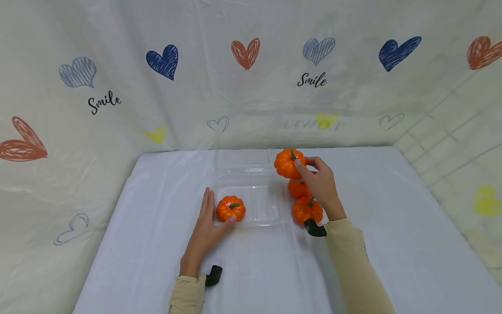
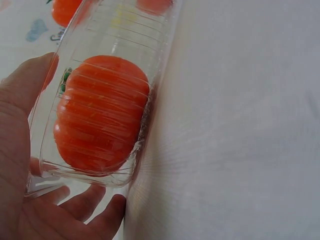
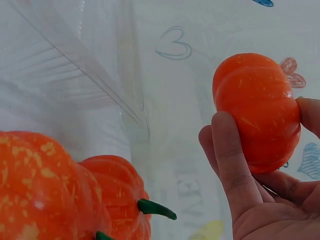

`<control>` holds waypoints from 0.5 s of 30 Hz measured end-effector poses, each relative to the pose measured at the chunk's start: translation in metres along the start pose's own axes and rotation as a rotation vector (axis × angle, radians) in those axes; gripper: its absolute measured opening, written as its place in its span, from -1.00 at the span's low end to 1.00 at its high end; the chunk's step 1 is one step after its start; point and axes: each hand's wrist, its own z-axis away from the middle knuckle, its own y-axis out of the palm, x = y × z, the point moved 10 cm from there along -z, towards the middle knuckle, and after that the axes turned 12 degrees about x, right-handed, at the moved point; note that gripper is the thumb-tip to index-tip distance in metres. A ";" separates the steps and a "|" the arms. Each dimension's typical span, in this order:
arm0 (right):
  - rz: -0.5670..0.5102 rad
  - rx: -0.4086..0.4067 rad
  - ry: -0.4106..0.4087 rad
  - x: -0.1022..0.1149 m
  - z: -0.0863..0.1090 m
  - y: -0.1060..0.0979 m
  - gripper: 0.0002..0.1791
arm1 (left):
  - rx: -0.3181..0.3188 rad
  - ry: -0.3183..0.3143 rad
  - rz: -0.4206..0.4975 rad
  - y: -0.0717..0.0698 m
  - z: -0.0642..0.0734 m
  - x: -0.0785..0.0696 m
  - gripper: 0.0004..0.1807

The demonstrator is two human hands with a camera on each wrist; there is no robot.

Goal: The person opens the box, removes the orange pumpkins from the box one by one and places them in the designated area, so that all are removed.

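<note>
Sleeves (image 1: 351, 257) nearest, your right hand (image 1: 320, 179) pinches a pumpkin (image 1: 287, 164), left hand (image 1: 209, 232) spread against the box (image 1: 262, 205); likely packing, so lower gently.

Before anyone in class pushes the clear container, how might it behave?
The clear container looks thin-walled, so it is probably light and may slide easily. Its ribbed side suggests some stiffness, though squeezing might flex it. The orange pumpkin at one end could make it swing unevenly.
</note>
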 end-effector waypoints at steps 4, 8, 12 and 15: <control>0.006 -0.046 0.008 -0.002 0.005 -0.012 -0.26 | 0.006 -0.004 0.004 0.001 -0.001 0.001 0.28; 0.021 -0.090 0.030 -0.008 0.009 -0.022 -0.24 | 0.014 -0.008 0.001 0.001 -0.001 0.000 0.27; 0.005 -0.105 0.019 -0.013 0.011 -0.030 -0.24 | 0.015 -0.010 0.001 0.001 0.000 0.001 0.27; 0.002 -0.123 0.017 -0.016 0.013 -0.040 -0.24 | 0.009 -0.001 0.000 0.000 -0.001 0.000 0.27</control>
